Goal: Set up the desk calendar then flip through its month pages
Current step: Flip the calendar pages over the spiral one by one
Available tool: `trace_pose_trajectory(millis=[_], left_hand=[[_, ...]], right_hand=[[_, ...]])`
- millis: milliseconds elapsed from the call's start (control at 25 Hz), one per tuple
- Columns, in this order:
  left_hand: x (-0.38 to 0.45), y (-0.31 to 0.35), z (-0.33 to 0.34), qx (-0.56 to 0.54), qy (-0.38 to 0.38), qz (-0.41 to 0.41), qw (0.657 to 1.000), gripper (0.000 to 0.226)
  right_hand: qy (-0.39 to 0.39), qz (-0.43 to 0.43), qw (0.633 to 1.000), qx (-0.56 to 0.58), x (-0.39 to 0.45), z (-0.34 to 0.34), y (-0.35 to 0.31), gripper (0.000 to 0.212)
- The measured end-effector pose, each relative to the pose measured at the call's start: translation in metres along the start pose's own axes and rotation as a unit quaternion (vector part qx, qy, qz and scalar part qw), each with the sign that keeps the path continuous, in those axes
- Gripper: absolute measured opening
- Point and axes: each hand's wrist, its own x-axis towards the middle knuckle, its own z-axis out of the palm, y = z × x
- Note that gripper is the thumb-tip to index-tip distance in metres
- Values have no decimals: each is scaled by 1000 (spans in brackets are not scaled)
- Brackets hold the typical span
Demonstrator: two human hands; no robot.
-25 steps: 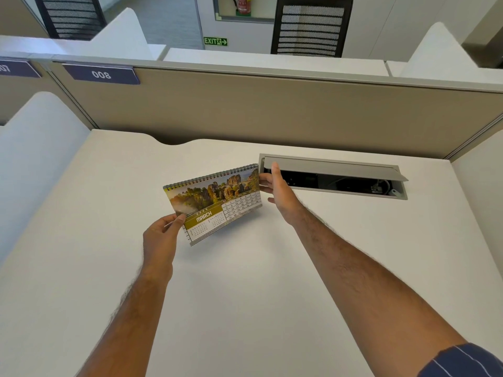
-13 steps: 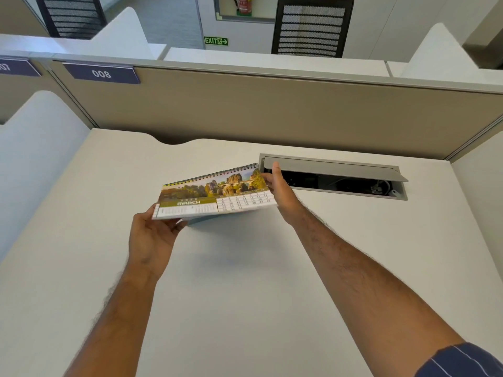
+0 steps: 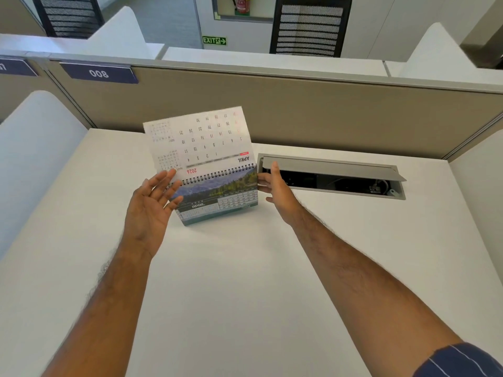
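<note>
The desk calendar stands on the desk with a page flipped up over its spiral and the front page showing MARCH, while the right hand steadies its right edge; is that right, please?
Not quite: the head view shows the front page of the desk calendar reading APRIL, not MARCH. The rest holds: it stands on the desk, a page is flipped up over the spiral, and the right hand steadies its right edge.

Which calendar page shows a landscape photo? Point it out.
The front page facing the person, below the spiral binding, headed APRIL on a green band. The flipped-up page above the binding is plain white with upside-down dates.
</note>
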Motion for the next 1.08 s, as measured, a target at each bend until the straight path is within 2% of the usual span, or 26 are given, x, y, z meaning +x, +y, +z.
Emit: trace_pose_trajectory(millis=[120,200,240,320,400,480,600,760,880,1080], left_hand=[[-4,-8,-1,18,32,28,999,30],[-7,-20,-1,87,134,70,985,14],[-7,-26,-1,143,196,78,967,10],[-7,-40,-2,241,260,26,935,23],[-9,-55,-4,271,228,-69,933,51],[-15,-65,0,283,170,-104,938,57],[-24,-74,7,312,137,-82,937,53],[-31,-79,5,331,208,-55,919,49],[-31,-79,0,320,263,-41,909,26],[-30,-73,-6,313,244,-37,917,17]], right_hand=[[5,1,1000,-1,0,0,0,71],[7,1,1000,0,1,1,0,72],[7,2,1000,2,1,1,1,73],[8,7,1000,6,1,1,2,73],[8,8,1000,6,1,1,3,72],[7,8,1000,6,1,1,4,70],[5,9,1000,6,0,1,5,70],[5,8,1000,4,1,1,6,70],[4,8,1000,7,0,0,6,69],[7,-5,1000,6,-1,2,5,66]])
